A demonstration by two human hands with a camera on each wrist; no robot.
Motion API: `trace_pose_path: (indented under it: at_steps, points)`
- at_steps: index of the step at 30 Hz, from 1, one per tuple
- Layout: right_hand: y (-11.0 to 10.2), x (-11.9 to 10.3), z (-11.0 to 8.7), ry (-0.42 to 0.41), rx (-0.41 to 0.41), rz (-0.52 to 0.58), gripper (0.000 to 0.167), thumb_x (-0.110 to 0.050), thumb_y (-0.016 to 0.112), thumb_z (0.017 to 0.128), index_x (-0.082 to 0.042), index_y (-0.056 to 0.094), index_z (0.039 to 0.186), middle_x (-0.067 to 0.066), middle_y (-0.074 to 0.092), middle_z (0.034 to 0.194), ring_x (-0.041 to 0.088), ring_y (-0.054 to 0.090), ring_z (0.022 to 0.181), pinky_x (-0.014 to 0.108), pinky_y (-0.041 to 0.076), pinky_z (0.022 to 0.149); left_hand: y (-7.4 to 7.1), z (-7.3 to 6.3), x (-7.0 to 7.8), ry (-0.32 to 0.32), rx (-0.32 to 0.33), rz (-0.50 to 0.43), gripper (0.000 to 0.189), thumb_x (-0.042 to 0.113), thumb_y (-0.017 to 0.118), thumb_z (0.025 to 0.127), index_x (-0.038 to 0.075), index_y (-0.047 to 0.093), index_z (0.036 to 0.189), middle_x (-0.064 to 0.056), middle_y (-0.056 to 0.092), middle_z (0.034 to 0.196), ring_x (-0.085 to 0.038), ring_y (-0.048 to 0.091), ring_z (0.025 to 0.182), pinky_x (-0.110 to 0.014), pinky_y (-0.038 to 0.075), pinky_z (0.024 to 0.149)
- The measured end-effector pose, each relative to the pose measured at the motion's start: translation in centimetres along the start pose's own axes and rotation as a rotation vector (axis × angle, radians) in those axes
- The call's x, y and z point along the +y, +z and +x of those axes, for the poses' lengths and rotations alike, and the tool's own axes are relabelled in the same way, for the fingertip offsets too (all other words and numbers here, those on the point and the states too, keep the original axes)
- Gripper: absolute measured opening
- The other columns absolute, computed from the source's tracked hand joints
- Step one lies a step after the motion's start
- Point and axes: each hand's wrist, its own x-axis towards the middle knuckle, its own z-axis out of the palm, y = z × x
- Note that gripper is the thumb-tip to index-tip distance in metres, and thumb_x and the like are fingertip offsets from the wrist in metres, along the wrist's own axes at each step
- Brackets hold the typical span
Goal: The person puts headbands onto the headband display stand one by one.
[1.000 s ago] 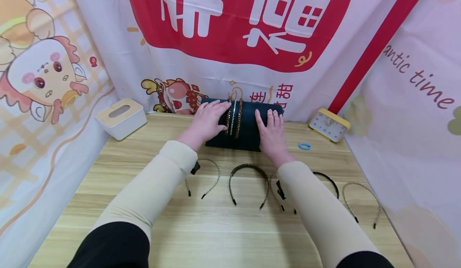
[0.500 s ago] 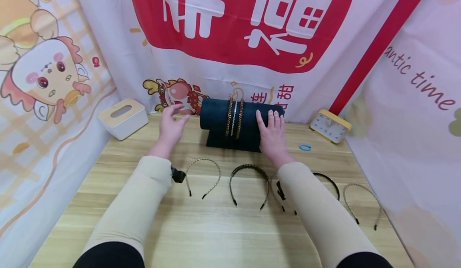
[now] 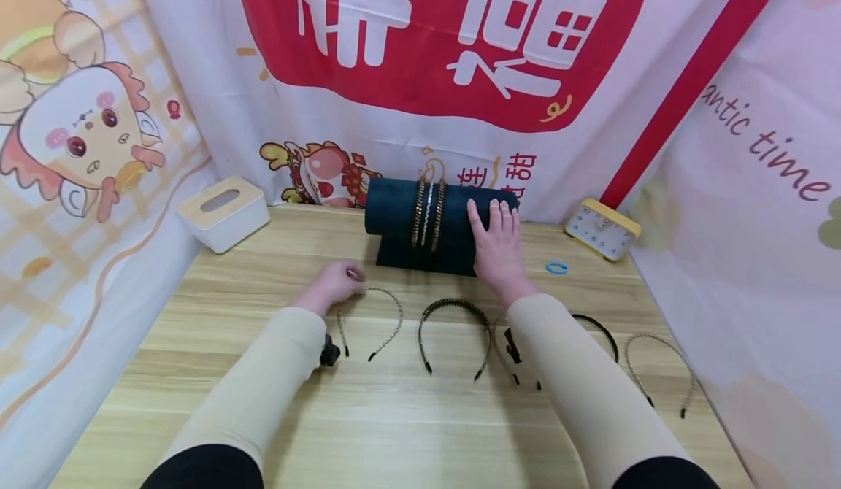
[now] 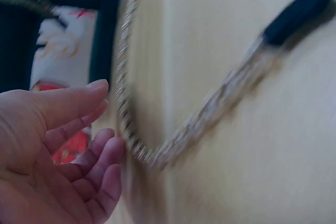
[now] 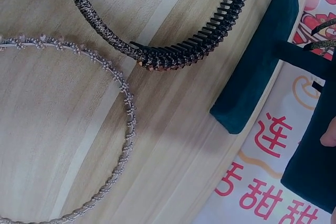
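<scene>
At the left of the row, my left hand [image 3: 336,282] is at the top of a thin twisted metallic headband [image 3: 398,310] lying on the table. In the left wrist view the fingers are loosely bent, thumb apart from them, with fingertips right at the curve of this headband [image 4: 210,103], whose end has a dark cap. My right hand [image 3: 499,248] rests with extended fingers on the right part of a dark teal velvet roll stand [image 3: 390,208]. Around the roll's middle sit two gold-toned headbands [image 3: 417,219] and a silvery one [image 3: 428,215] between them.
Several more headbands lie in the row, including a dark toothed one [image 3: 455,302], a beaded one [image 5: 129,124] and a pale one [image 3: 683,361]. A tissue box [image 3: 223,215] stands back left. A yellow clock [image 3: 601,230] and a blue ring [image 3: 556,267] are at right.
My left hand has left the roll stand, swung out to the left, then come down toward the leftmost headband. The right hand has stayed on the roll.
</scene>
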Motion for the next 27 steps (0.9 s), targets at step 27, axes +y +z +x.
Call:
trace_pose_path:
  at_steps: [27]
  points:
    - [0.3,-0.2,0.2,0.024,-0.017,0.002,0.097,-0.016,0.071,0.086,-0.02,0.009,0.16,0.031,0.016,0.154,0.047,0.013,0.142,0.054,-0.003,0.117,-5.4,-4.2,1.4,-0.175,-0.555,-0.482,0.03,0.002,0.05,0.099,-0.018,0.055,0.12,-0.019,0.066,0.09,-0.017,0.066,0.071,-0.034,0.059,0.07]
